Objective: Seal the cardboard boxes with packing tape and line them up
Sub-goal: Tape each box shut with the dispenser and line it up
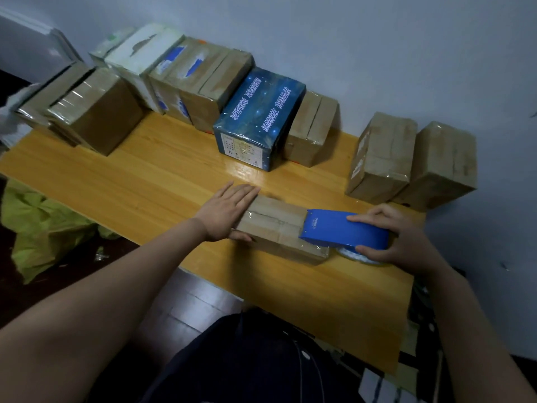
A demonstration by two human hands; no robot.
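Though beneath boxes (380, 158), table (145, 175) against wall (377, 53)

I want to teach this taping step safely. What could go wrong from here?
1. The left hand lies flat on the small cardboard box, in the path of the blue tape dispenser; its front edge might reach the fingers.
2. Only that flat hand steadies the box, so it may slide on the glossy table when the right hand pulls.

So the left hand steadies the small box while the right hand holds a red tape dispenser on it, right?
In the head view the tape dispenser is blue, not red; the left hand steadies the small box, the right hand grips the dispenser.
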